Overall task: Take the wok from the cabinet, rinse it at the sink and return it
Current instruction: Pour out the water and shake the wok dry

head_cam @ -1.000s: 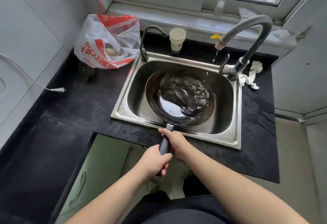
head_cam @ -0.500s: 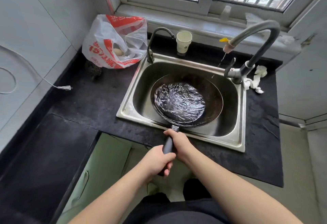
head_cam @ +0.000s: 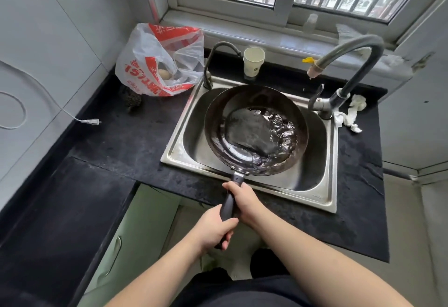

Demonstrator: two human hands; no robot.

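Here both hands, left hand (head_cam: 213,230) and right hand (head_cam: 244,200), clench the wok (head_cam: 257,129) handle; sloshing water could overshoot the sink (head_cam: 326,200).

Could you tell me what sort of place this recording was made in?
Most likely a small home kitchen: a steel sink set in a dark countertop, a tall faucet beneath a barred window, and a wok holding water.
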